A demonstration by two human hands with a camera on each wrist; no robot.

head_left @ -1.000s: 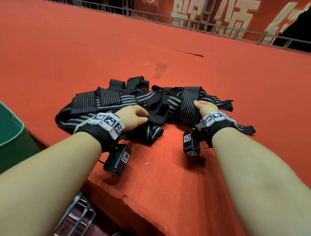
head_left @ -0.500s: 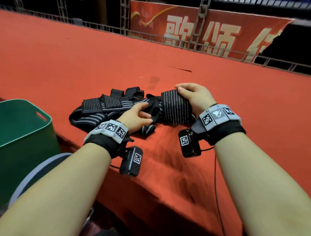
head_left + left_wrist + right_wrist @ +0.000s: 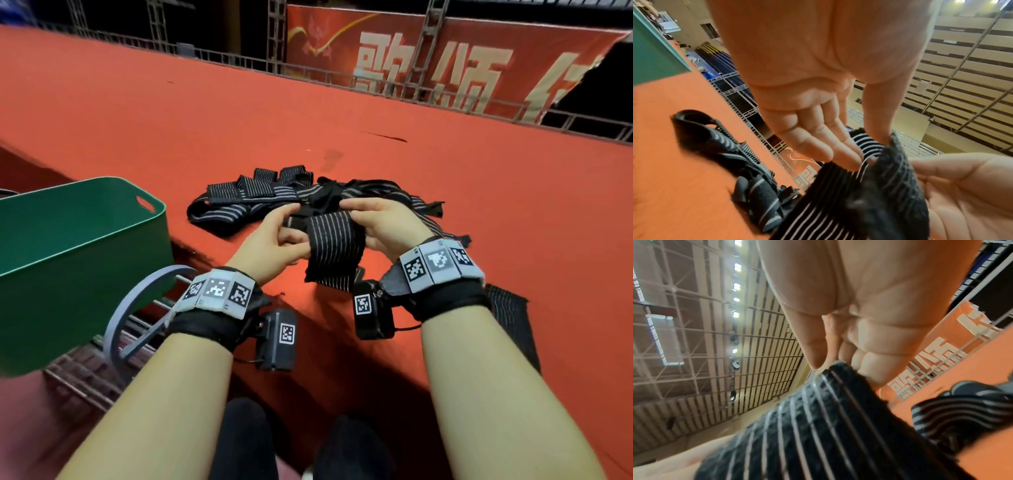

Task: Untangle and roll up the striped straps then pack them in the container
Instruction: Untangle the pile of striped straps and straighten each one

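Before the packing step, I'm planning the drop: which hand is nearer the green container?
Left. The left hand grips the strap on the side toward the green container; the right hand grips its far side.

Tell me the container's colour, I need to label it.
Green, plain, clearest in the head view: the container sits left of the straps.

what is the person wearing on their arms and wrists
Bare forearms, no sleeves. Each wrist has a black fabric band topped by a light grey segmented band printed with black-and-white square tag markers; the right one matches. A small black camera box with its own tag hangs under the left wrist, another under the right, each with a thin black cable.
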